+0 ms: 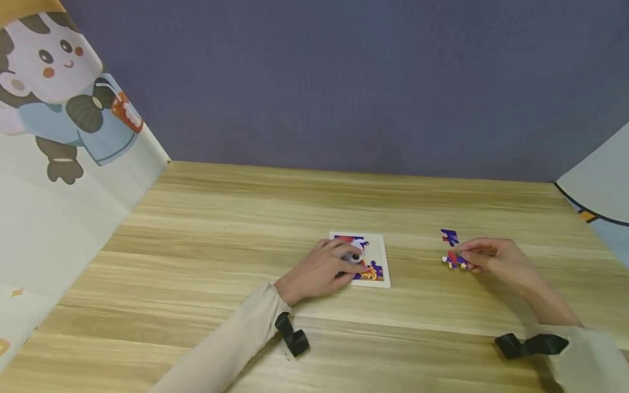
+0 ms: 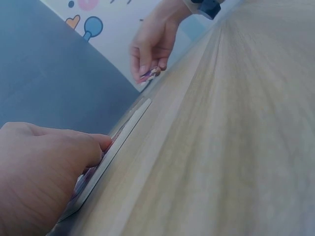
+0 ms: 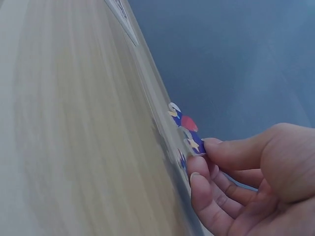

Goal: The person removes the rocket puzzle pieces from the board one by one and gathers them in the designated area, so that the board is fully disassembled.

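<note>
My left hand (image 1: 319, 270) lies over a small jigsaw puzzle in a white-bordered tray (image 1: 386, 267), its fingers touching the purple and orange pieces and covering the tray's left part. Bare backing shows on the right side of the tray. To the right, my right hand (image 1: 508, 265) pinches a purple jigsaw piece (image 3: 189, 130) with a red patch and yellow star between thumb and fingertips, held above the table. Just beyond it, a second purple jigsaw piece (image 1: 449, 237) lies loose on the wood.
The wood-grain table (image 1: 236, 218) runs back to a dark blue-grey panel (image 1: 344, 87). A white wall with a cartoon figure (image 1: 64, 82) stands at the left, another printed panel (image 1: 604, 180) at the right. Both wrists wear black straps (image 1: 293, 335).
</note>
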`<state>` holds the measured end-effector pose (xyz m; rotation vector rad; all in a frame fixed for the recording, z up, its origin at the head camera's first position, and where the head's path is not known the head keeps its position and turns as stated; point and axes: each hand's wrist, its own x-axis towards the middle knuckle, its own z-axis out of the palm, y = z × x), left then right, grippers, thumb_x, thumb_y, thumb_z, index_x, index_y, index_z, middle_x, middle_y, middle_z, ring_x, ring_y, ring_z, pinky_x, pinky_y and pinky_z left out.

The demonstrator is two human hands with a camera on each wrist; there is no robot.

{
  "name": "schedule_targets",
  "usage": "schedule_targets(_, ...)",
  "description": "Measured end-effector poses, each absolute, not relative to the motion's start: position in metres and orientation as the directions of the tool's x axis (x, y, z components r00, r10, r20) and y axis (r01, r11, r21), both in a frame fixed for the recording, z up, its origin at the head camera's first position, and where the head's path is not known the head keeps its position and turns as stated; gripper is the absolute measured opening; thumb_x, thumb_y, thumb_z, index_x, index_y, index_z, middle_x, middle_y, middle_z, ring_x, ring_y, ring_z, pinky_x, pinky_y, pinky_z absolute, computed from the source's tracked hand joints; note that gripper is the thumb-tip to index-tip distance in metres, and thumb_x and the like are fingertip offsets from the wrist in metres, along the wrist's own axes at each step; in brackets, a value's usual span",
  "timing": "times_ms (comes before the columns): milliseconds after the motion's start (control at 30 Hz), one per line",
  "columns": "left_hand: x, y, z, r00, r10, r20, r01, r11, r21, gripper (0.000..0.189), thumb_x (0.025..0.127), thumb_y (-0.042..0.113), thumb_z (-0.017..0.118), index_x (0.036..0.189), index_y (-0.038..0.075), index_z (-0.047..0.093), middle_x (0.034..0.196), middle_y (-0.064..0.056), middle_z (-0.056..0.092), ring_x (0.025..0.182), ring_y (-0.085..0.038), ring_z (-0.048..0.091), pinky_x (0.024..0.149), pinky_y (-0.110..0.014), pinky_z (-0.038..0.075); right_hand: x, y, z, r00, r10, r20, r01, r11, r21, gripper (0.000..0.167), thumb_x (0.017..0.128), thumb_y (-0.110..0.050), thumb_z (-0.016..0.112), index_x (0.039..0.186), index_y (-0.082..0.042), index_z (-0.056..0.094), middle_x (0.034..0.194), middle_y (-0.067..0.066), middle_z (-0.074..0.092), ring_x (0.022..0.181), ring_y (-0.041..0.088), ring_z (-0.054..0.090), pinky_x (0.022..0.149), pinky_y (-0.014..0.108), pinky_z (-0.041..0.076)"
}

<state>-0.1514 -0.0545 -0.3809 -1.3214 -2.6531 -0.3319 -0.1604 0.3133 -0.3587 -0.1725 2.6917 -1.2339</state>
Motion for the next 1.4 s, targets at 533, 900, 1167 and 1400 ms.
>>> schedule_targets(533,-0.1518,-0.0554,-0.3794,-0.603,0.764,0.229,0.797,0.583,0.157,0.029,0.096,0.027,0.053,0.122,0.032,0.065,0.135,0.003,0.056,0.132,-0.022,0.042,0.103,-0.045,0.038,-0.1630,0.3187,-0.3596,-0.968,-0.180,-0.175,0.027,0.617,-0.787,0.033,0.093,-0.007,0.059,0.112,0.019,0.055,0.078,-0.018,0.066,0.065,0.001,0.060,0.060,0.023,0.055)
schedule_targets(900,-0.1522,-0.0547,-0.3804,-0.597,0.768,0.232,0.802,0.580,0.144,0.029,0.097,0.027,0.052,0.123,0.032,0.064,0.135,0.003,0.056,0.132,-0.021,0.043,0.103,-0.043,0.039,-0.1625,0.3184,-0.3618,-0.974,-0.156,-0.163,0.027,0.638,-0.770,0.028,0.092,-0.005,0.059,0.108,0.018,0.058,0.076,-0.012,0.067,0.064,0.001,0.059,0.059,0.021,0.054)
schedule_targets(1167,-0.1520,-0.0546,-0.3805,-0.610,0.758,0.231,0.792,0.585,0.174,0.029,0.096,0.028,0.053,0.122,0.032,0.065,0.134,0.003,0.056,0.132,-0.022,0.042,0.103,-0.043,0.038,-0.1608,0.3174,-0.3606,-0.984,-0.137,-0.118,-0.008,0.685,-0.728,0.028,0.091,-0.007,0.060,0.108,0.015,0.060,0.075,-0.009,0.067,0.064,0.000,0.059,0.058,0.022,0.054)
schedule_targets(1400,-0.1528,-0.0541,-0.3813,-0.606,0.763,0.224,0.795,0.586,0.157,0.029,0.096,0.028,0.053,0.123,0.032,0.064,0.135,0.003,0.055,0.133,-0.022,0.041,0.103,-0.042,0.038,-0.1613,0.3157,-0.3610,-0.986,-0.122,-0.110,-0.010,0.716,-0.698,0.027,0.092,-0.009,0.060,0.108,0.013,0.062,0.079,0.001,0.068,0.064,0.001,0.059,0.057,0.022,0.053)
